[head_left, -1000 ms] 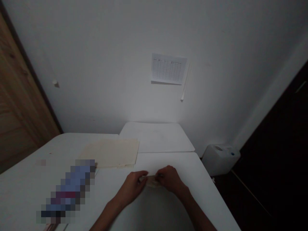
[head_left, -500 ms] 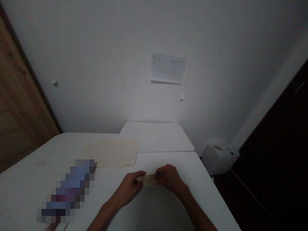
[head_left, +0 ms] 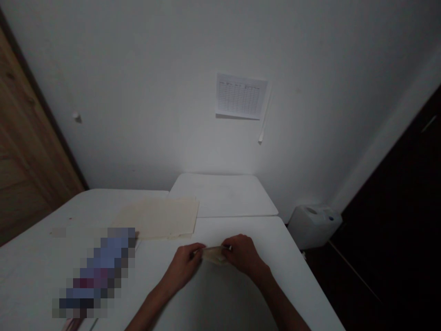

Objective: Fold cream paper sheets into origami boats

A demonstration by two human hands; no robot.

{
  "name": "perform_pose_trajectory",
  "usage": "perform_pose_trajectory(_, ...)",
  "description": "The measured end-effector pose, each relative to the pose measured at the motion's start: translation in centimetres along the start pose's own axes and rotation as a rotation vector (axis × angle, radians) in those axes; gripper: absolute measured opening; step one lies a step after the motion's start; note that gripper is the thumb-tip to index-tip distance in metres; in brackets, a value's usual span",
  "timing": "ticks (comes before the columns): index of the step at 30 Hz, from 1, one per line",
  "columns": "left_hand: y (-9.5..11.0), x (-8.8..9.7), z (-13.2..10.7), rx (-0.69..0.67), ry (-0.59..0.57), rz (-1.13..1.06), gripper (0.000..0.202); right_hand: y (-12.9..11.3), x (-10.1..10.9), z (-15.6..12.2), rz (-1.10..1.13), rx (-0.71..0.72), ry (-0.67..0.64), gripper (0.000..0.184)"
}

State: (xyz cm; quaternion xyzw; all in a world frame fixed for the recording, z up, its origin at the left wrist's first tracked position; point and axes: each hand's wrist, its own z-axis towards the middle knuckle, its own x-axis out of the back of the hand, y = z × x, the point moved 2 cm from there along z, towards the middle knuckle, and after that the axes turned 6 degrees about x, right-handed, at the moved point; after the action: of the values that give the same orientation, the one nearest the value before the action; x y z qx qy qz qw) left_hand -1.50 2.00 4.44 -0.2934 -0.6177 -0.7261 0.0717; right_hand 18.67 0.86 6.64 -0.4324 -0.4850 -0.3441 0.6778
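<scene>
Between my two hands is a small, pale beige piece that looks like folded paper (head_left: 213,255), held just above the white table (head_left: 193,299). My left hand (head_left: 188,259) pinches its left end between thumb and fingers. At the other end, my right hand (head_left: 243,253) is closed on it, with a small light bit showing by the fingertips. Part of the piece is hidden by the fingers, and the dim light blurs its folds. Beyond my left hand lie flat beige sheets (head_left: 161,216) of a similar colour.
A pixelated bluish object (head_left: 99,271) lies on the left of the table. A white board or second tabletop (head_left: 223,195) adjoins the far edge. A printed sheet (head_left: 241,96) hangs on the wall. Right of the table stands a white plastic container (head_left: 313,227).
My left hand has shifted slightly left and up along the piece, its fingers now closer to the piece's end. My right hand has stayed nearly still.
</scene>
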Motion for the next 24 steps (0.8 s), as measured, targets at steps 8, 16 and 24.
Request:
perform_pose_trajectory(8, -0.9, 0.5, 0.0, 0.072, 0.031, -0.036, 0.042, 0.5, 0.4, -0.9, 0.126, -0.051, 0.121, 0.024)
perform_pose_trajectory(16, -0.5, 0.2, -0.3, 0.095, 0.028, -0.077, 0.045, 1.2, -0.4, -2.9, 0.424, -0.089, 0.244, 0.024)
perform_pose_trajectory(24, -0.5, -0.6, 0.1, 0.048, 0.008, -0.081, 0.037, 0.2, -0.1, -3.2, 0.327, -0.138, 0.377, 0.026)
